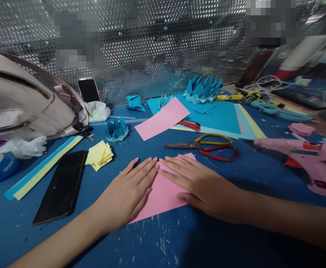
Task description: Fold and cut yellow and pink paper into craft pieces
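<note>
A pink sheet of paper lies flat on the blue table right in front of me. My left hand rests palm down on its left edge, fingers stretched and close together. My right hand presses flat on its right part, fingertips meeting those of the left at the paper's far corner. Neither hand grips anything. Just beyond lie scissors with red and yellow handles.
A black phone, yellow folded squares and paper strips lie left. A beige bag stands far left. Behind: a second pink sheet, blue folded shapes, a perforated metal wall. A pink glue gun lies right.
</note>
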Available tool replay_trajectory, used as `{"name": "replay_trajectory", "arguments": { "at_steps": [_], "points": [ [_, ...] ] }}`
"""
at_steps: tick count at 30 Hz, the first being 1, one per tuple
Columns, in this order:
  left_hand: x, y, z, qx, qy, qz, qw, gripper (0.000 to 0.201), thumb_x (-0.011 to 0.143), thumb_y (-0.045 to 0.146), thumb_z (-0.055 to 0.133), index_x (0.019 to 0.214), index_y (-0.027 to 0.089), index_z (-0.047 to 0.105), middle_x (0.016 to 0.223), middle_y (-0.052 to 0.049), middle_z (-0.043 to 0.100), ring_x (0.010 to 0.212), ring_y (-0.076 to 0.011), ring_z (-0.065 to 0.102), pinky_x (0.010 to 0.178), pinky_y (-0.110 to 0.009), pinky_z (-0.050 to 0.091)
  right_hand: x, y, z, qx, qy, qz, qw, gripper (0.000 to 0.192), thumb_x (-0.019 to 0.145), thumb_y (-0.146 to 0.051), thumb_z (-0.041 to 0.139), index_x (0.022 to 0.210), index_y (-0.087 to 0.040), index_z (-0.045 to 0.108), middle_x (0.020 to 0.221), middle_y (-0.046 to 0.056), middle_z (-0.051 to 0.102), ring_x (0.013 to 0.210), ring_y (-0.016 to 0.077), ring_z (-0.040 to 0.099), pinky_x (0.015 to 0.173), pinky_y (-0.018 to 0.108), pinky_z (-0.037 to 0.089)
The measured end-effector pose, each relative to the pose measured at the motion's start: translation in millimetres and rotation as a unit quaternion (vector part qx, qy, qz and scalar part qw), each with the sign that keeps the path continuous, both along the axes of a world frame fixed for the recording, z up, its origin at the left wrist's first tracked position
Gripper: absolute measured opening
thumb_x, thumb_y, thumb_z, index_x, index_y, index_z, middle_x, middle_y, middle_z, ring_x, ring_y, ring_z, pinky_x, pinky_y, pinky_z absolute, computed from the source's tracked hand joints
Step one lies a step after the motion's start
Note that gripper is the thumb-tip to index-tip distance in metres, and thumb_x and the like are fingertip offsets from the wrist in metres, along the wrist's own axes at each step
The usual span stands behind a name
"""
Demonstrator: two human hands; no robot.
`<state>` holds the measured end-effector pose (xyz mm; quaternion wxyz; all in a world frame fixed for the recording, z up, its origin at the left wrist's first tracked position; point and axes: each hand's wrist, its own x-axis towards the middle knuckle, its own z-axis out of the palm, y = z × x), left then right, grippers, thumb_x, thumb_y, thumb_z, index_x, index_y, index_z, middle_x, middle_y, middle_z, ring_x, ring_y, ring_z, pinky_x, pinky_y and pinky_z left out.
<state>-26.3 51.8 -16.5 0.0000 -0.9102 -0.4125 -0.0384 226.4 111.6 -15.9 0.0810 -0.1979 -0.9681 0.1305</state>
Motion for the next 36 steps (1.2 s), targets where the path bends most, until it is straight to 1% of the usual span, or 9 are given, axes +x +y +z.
{"name": "replay_trajectory", "arguments": {
  "at_steps": [3,6,13,17,22,31,36],
  "points": [
    [1.5,-0.3,1.1,0.011,0.021,-0.002,1.0,0.053,0.1,0.02,0.032,0.151,0.009,0.023,0.158,-0.013,0.024,0.146,-0.0241,0.021,0.118,-0.05,0.022,-0.1,-0.1,-0.7,-0.001,0.011,0.001,1.0,0.06,0.099,-0.042,0.042,0.152,-0.021,0.025,0.155,0.01,0.031,0.144,0.0262,0.026,0.118,0.05,0.02],
    [2.7,-0.3,1.5,0.019,0.032,-0.002,0.999,0.052,0.101,0.021,0.031,0.15,0.007,0.025,0.157,-0.014,0.025,0.145,-0.0252,0.023,0.117,-0.051,0.024,0.0,-0.2,-0.7,0.002,0.011,0.001,1.0,0.06,0.099,-0.042,0.042,0.153,-0.021,0.024,0.156,0.01,0.031,0.144,0.0262,0.026,0.118,0.05,0.02],
    [2.4,-0.8,-0.4,0.027,0.023,-0.003,0.999,0.053,0.1,0.018,0.033,0.151,0.01,0.024,0.156,-0.012,0.028,0.145,-0.0237,0.025,0.117,-0.049,0.025,1.0,0.5,-0.8,0.011,-0.006,0.001,1.0,0.063,0.099,-0.044,0.04,0.154,-0.021,0.019,0.157,0.007,0.028,0.144,0.0256,0.024,0.118,0.05,0.02],
    [2.5,-1.0,0.0,0.027,0.029,-0.004,0.999,0.052,0.099,0.017,0.032,0.151,0.009,0.025,0.156,-0.013,0.029,0.145,-0.0241,0.026,0.116,-0.049,0.027,0.8,0.7,-0.9,0.008,-0.003,0.001,1.0,0.063,0.099,-0.044,0.04,0.154,-0.022,0.018,0.157,0.007,0.029,0.144,0.0263,0.026,0.118,0.051,0.021],
    [2.6,-1.5,0.9,0.012,0.031,-0.001,0.999,0.053,0.098,0.015,0.033,0.15,0.008,0.025,0.156,-0.014,0.028,0.145,-0.0244,0.026,0.115,-0.049,0.028,0.1,0.7,-1.6,0.009,-0.006,-0.001,1.0,0.063,0.099,-0.044,0.04,0.154,-0.022,0.017,0.157,0.007,0.028,0.144,0.0266,0.026,0.118,0.051,0.02],
    [2.3,-1.5,-0.3,0.003,0.018,0.0,1.0,0.055,0.098,0.015,0.033,0.151,0.01,0.022,0.157,-0.013,0.027,0.145,-0.0236,0.024,0.116,-0.048,0.026,1.5,-0.4,-1.1,0.009,-0.006,0.0,1.0,0.062,0.099,-0.044,0.039,0.154,-0.023,0.019,0.157,0.007,0.028,0.144,0.0261,0.025,0.117,0.051,0.021],
    [2.8,-1.4,-0.1,0.009,0.016,0.001,1.0,0.055,0.098,0.014,0.033,0.152,0.011,0.022,0.156,-0.013,0.028,0.145,-0.0242,0.025,0.116,-0.049,0.028,1.1,-0.8,-1.3,0.012,-0.014,-0.002,1.0,0.064,0.099,-0.044,0.039,0.154,-0.023,0.016,0.158,0.006,0.027,0.144,0.0256,0.025,0.118,0.051,0.02]
  ]
}}
